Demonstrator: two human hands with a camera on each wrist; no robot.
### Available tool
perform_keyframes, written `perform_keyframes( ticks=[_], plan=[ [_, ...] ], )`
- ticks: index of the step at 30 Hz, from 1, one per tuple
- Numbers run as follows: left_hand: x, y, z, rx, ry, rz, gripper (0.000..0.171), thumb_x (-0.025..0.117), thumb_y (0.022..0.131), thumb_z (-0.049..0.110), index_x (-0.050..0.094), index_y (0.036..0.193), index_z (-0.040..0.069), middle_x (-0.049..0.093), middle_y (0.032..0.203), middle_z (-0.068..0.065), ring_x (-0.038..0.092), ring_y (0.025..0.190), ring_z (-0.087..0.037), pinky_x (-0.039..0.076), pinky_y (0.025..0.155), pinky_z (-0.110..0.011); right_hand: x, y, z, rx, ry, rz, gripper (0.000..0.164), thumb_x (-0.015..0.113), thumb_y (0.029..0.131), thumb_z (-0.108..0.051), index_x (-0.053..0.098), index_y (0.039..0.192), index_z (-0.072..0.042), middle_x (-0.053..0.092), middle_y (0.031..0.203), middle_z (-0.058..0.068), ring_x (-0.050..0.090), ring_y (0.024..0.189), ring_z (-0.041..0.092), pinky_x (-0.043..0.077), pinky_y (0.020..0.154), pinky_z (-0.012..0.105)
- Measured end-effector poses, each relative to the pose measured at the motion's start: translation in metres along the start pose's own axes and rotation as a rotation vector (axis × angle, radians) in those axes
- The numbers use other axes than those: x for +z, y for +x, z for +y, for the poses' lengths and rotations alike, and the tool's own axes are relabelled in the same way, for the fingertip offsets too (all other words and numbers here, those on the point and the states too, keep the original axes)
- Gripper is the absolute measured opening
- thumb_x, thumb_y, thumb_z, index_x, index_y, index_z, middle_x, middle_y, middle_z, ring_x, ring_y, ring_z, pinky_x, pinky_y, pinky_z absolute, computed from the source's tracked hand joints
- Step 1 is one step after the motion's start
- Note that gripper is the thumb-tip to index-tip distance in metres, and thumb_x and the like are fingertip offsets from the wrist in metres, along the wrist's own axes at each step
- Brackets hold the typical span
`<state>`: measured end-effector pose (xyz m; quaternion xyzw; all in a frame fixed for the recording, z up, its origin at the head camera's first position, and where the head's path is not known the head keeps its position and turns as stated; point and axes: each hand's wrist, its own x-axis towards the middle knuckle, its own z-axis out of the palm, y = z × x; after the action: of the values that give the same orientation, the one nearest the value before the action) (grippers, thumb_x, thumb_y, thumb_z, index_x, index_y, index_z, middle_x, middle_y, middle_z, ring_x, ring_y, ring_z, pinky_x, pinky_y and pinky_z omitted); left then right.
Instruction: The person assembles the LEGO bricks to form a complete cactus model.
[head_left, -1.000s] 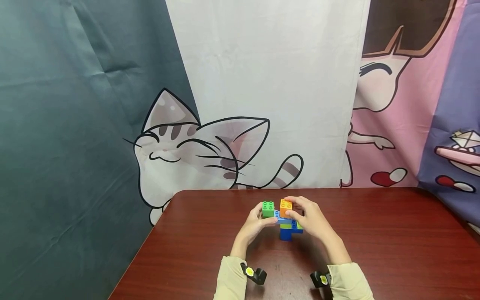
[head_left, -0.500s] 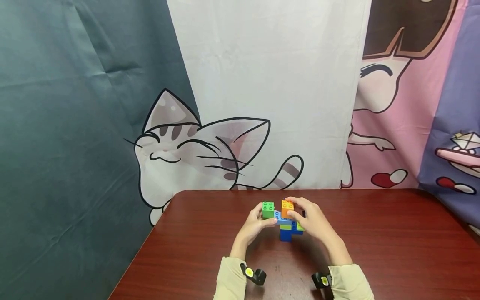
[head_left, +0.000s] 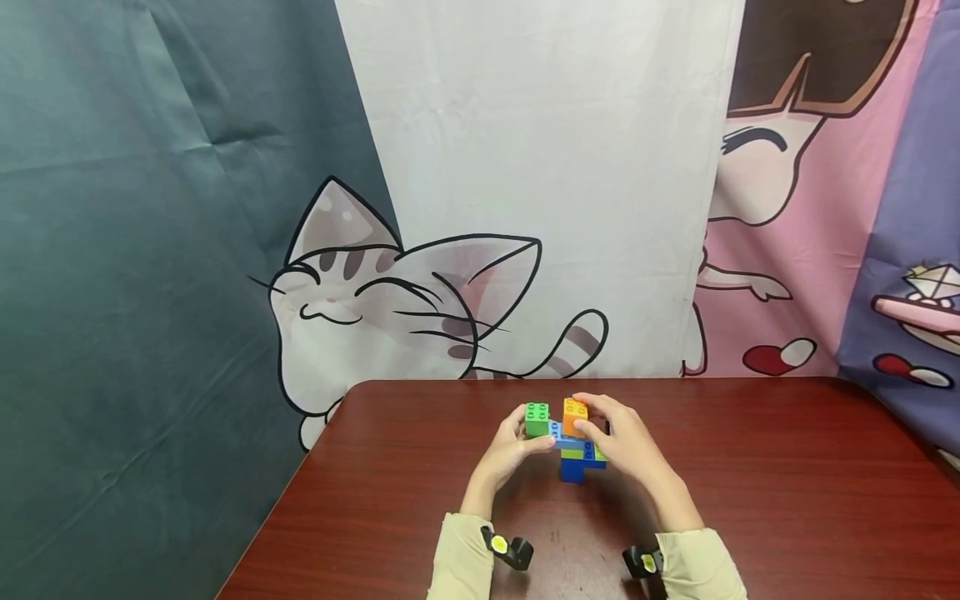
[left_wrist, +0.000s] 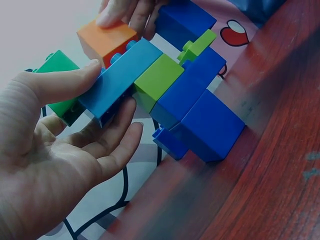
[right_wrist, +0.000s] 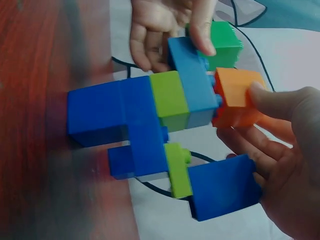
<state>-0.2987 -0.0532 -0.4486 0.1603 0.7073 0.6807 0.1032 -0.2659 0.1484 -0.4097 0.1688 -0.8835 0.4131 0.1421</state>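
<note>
A toy-brick build stands on the table, its dark blue base brick (head_left: 572, 471) lowest. Across its upper part runs a light blue brick (left_wrist: 122, 75), which my left hand (head_left: 501, 454) pinches, thumb on the side and fingers underneath. A green brick (head_left: 536, 419) sits at its left end, beside that thumb. My right hand (head_left: 628, 433) grips an orange brick (right_wrist: 237, 95) between thumb and fingers, at the light blue brick's studs. Some studs show beside it; whether it is fully seated I cannot tell. Lime bricks (right_wrist: 170, 97) and a dark blue side brick (right_wrist: 225, 187) belong to the build.
The reddish-brown wooden table (head_left: 375, 517) extends around the build. Behind its far edge hangs a printed cloth (head_left: 562, 167) with a cartoon cat. Black wrist devices (head_left: 512, 550) are strapped at both sleeves.
The orange brick and right hand have shifted very slightly right since one second ago. The left hand keeps its hold, and the build stays in place.
</note>
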Motion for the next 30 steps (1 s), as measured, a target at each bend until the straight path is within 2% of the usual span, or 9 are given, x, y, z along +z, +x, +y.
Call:
perform_keyframes(
  ticks=[7, 11, 18, 25, 30],
  plan=[
    [-0.0023, -0.0003, -0.0013, -0.020, 0.013, 0.004, 0.050, 0.070, 0.088, 0.014, 0.047, 0.132, 0.009, 0.065, 0.117, -0.012, 0.063, 0.098, -0.013, 0.053, 0.098, -0.036, 0.0053, -0.0007, -0.0013, 0.037, -0.086, 0.028, 0.044, 0.059, 0.097, -0.020, 0.052, 0.138, -0.006, 0.061, 0.130, 0.020, 0.060, 0.115, 0.036, 0.048, 0.098, 0.057],
    [-0.0021, 0.0003, -0.0012, -0.016, 0.015, 0.005, 0.052, 0.070, 0.088, 0.013, 0.047, 0.133, 0.008, 0.064, 0.117, -0.012, 0.062, 0.098, -0.013, 0.053, 0.098, -0.036, 0.0052, -0.0005, -0.0009, 0.053, -0.097, 0.021, 0.044, 0.057, 0.097, -0.020, 0.052, 0.139, -0.006, 0.060, 0.132, 0.020, 0.060, 0.115, 0.035, 0.048, 0.098, 0.056],
    [-0.0004, 0.0005, 0.0015, 0.001, 0.001, -0.003, 0.048, 0.069, 0.088, 0.010, 0.047, 0.131, 0.005, 0.065, 0.113, -0.012, 0.062, 0.094, -0.011, 0.054, 0.094, -0.033, 0.0033, -0.0012, -0.0023, 0.013, -0.075, 0.013, 0.042, 0.061, 0.095, -0.016, 0.055, 0.135, -0.004, 0.060, 0.132, 0.020, 0.059, 0.119, 0.038, 0.048, 0.099, 0.057],
    [0.0002, 0.0001, 0.0026, 0.001, -0.018, -0.002, 0.047, 0.069, 0.088, 0.008, 0.048, 0.130, 0.005, 0.065, 0.111, -0.012, 0.062, 0.092, -0.010, 0.054, 0.092, -0.031, -0.0001, -0.0007, -0.0045, -0.025, -0.036, -0.001, 0.040, 0.067, 0.090, -0.010, 0.059, 0.129, -0.003, 0.066, 0.122, 0.018, 0.062, 0.111, 0.035, 0.051, 0.095, 0.055],
    [-0.0005, -0.0004, 0.0016, 0.003, -0.016, 0.001, 0.048, 0.069, 0.088, 0.009, 0.048, 0.131, 0.005, 0.065, 0.113, -0.013, 0.062, 0.094, -0.011, 0.054, 0.094, -0.033, -0.0030, 0.0000, -0.0041, -0.013, -0.010, -0.027, 0.040, 0.068, 0.089, -0.010, 0.060, 0.128, -0.004, 0.066, 0.121, 0.017, 0.062, 0.110, 0.034, 0.051, 0.095, 0.055]
  ],
)
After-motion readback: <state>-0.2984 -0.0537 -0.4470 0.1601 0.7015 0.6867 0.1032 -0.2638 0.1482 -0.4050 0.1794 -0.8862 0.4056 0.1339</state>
